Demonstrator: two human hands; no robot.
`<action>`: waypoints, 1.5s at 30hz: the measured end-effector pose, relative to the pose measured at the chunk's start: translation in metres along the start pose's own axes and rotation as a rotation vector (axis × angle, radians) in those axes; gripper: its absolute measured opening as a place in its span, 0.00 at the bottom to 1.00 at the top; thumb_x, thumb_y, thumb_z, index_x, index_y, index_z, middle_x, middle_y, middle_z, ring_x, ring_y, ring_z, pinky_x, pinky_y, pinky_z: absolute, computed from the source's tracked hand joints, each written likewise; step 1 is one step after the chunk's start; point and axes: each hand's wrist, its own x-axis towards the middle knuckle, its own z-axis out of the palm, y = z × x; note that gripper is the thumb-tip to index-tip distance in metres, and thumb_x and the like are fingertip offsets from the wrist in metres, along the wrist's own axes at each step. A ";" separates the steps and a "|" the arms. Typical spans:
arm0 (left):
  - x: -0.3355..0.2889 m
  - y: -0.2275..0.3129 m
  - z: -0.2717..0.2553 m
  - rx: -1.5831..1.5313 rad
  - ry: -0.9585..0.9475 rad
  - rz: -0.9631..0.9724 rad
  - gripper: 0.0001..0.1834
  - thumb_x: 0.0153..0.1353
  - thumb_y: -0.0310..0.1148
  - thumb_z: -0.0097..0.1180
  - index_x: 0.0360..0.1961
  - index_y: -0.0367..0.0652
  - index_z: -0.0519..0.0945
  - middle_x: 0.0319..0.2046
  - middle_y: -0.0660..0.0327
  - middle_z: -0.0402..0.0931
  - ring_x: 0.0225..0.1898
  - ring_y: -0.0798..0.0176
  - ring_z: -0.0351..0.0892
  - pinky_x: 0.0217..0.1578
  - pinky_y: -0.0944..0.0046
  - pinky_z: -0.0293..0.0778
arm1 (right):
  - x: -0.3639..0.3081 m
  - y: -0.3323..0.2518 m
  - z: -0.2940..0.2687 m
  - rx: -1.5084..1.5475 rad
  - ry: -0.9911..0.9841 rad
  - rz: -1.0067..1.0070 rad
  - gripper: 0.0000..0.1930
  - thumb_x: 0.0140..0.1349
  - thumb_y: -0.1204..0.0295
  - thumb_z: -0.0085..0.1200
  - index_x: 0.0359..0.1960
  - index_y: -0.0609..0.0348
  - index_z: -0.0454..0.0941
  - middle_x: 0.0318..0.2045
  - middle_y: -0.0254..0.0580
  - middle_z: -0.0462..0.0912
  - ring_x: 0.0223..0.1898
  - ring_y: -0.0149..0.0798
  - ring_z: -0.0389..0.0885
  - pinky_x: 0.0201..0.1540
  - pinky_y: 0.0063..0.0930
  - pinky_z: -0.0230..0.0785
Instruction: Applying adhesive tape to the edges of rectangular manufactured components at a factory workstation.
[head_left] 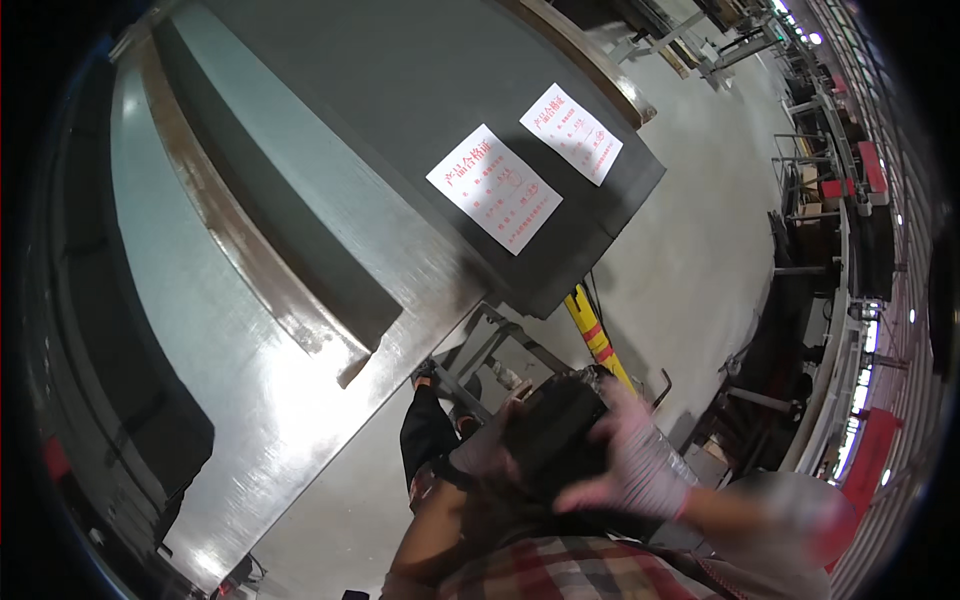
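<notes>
Close to my body, at the lower middle, a dark black bundle or block (pixel 555 430) is held up between my hands; its exact kind is unclear. My left hand (pixel 485 452), in a light glove, closes on its left side, with the fingers partly hidden in shadow. Against its right side is my right hand (pixel 635 460), in a pale striped glove, thumb low and fingers higher up, somewhat blurred. Ahead, two white paper slips (pixel 495 190) with red print lie on a dark grey slab (pixel 420 110) that overhangs the metal table (pixel 270 430).
Worn brown strips (pixel 215 220) edge the dark slabs on the table. A black sheet (pixel 110 360) lies along the left. Beyond the table corner are a yellow bar with red bands (pixel 597 335) and a metal frame (pixel 490 350). Racks (pixel 860 260) line the far right.
</notes>
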 end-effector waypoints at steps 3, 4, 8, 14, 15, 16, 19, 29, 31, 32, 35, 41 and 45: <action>-0.015 -0.013 0.003 0.391 0.122 0.155 0.53 0.41 0.52 0.72 0.65 0.39 0.60 0.56 0.52 0.67 0.60 0.49 0.67 0.62 0.53 0.61 | -0.027 0.004 0.077 -0.178 0.370 -0.033 0.41 0.30 0.46 0.73 0.39 0.57 0.63 0.58 0.72 0.59 0.57 0.65 0.62 0.57 0.58 0.54; -0.053 -0.066 -0.001 -0.342 0.237 0.028 0.51 0.44 0.60 0.66 0.63 0.39 0.63 0.53 0.52 0.70 0.55 0.49 0.71 0.59 0.53 0.64 | -0.022 0.007 0.081 -0.165 0.393 -0.005 0.40 0.32 0.48 0.72 0.40 0.57 0.61 0.59 0.72 0.57 0.58 0.67 0.59 0.57 0.59 0.52; -0.103 0.052 0.070 -0.661 0.295 0.329 0.44 0.62 0.72 0.24 0.26 0.40 0.76 0.33 0.53 0.75 0.35 0.60 0.74 0.37 0.64 0.70 | -0.026 0.005 0.079 -0.181 0.493 -0.029 0.36 0.34 0.54 0.72 0.38 0.55 0.61 0.59 0.69 0.58 0.58 0.63 0.61 0.58 0.55 0.53; -0.034 0.173 0.105 1.092 0.351 0.057 0.10 0.64 0.36 0.47 0.30 0.44 0.76 0.29 0.54 0.77 0.33 0.50 0.79 0.35 0.56 0.74 | -0.053 0.012 0.040 0.189 0.667 -0.410 0.44 0.43 0.58 0.70 0.61 0.62 0.61 0.58 0.60 0.66 0.59 0.57 0.66 0.58 0.44 0.61; -0.025 0.172 0.109 0.917 0.526 -0.086 0.11 0.66 0.40 0.48 0.34 0.46 0.78 0.31 0.54 0.78 0.33 0.48 0.80 0.34 0.54 0.75 | -0.051 -0.003 0.020 0.121 0.509 -0.520 0.38 0.47 0.58 0.67 0.58 0.60 0.65 0.54 0.56 0.70 0.55 0.54 0.71 0.56 0.43 0.63; -0.010 0.173 0.105 0.913 0.553 0.046 0.11 0.61 0.41 0.57 0.35 0.45 0.80 0.29 0.55 0.80 0.34 0.51 0.82 0.34 0.58 0.75 | -0.046 -0.012 -0.003 0.032 0.361 -0.606 0.31 0.51 0.59 0.64 0.55 0.58 0.70 0.50 0.52 0.75 0.51 0.50 0.75 0.54 0.41 0.65; 0.041 0.159 0.081 1.181 0.399 0.393 0.13 0.60 0.36 0.57 0.46 0.46 0.77 0.44 0.52 0.77 0.46 0.51 0.78 0.49 0.57 0.71 | -0.015 -0.004 -0.027 0.042 -0.089 -0.299 0.14 0.59 0.60 0.55 0.44 0.51 0.78 0.35 0.42 0.81 0.42 0.46 0.79 0.48 0.38 0.69; 0.062 0.140 0.065 0.927 0.035 0.289 0.12 0.60 0.29 0.51 0.46 0.41 0.76 0.43 0.52 0.76 0.50 0.46 0.74 0.50 0.57 0.71 | 0.041 0.059 -0.060 -0.426 -0.401 -0.057 0.11 0.56 0.61 0.54 0.33 0.51 0.84 0.29 0.44 0.84 0.36 0.48 0.83 0.37 0.42 0.73; 0.059 0.142 0.069 0.987 0.017 0.362 0.11 0.58 0.29 0.52 0.43 0.42 0.77 0.43 0.53 0.76 0.48 0.45 0.74 0.50 0.55 0.70 | 0.055 0.138 -0.048 -0.856 -0.102 0.160 0.12 0.55 0.59 0.55 0.30 0.52 0.84 0.28 0.43 0.84 0.35 0.46 0.84 0.37 0.42 0.73; 0.051 0.141 0.067 0.993 0.012 0.360 0.11 0.58 0.29 0.52 0.43 0.42 0.77 0.43 0.53 0.76 0.48 0.45 0.74 0.50 0.55 0.70 | 0.062 0.140 -0.066 -0.663 -0.204 0.400 0.13 0.55 0.58 0.55 0.30 0.53 0.85 0.28 0.42 0.85 0.35 0.46 0.84 0.39 0.41 0.73; 0.042 0.174 0.080 1.330 0.290 0.705 0.11 0.55 0.30 0.54 0.40 0.46 0.77 0.47 0.53 0.73 0.52 0.48 0.73 0.46 0.47 0.72 | 0.037 0.190 -0.051 0.037 0.178 0.419 0.17 0.61 0.57 0.54 0.44 0.54 0.83 0.35 0.49 0.85 0.38 0.43 0.84 0.43 0.35 0.73; 0.006 0.284 -0.072 0.842 1.551 0.258 0.49 0.51 0.30 0.66 0.67 0.32 0.49 0.60 0.45 0.62 0.63 0.48 0.60 0.66 0.55 0.53 | -0.035 0.201 -0.009 0.867 0.627 0.487 0.16 0.63 0.71 0.56 0.52 0.63 0.76 0.30 0.32 0.80 0.29 0.24 0.73 0.34 0.19 0.67; 0.030 0.294 -0.099 0.585 1.268 0.318 0.52 0.48 0.22 0.65 0.69 0.37 0.43 0.60 0.46 0.61 0.59 0.55 0.63 0.63 0.59 0.59 | -0.087 0.216 0.025 0.879 0.978 0.453 0.14 0.62 0.78 0.56 0.50 0.62 0.77 0.29 0.24 0.76 0.25 0.19 0.66 0.28 0.15 0.62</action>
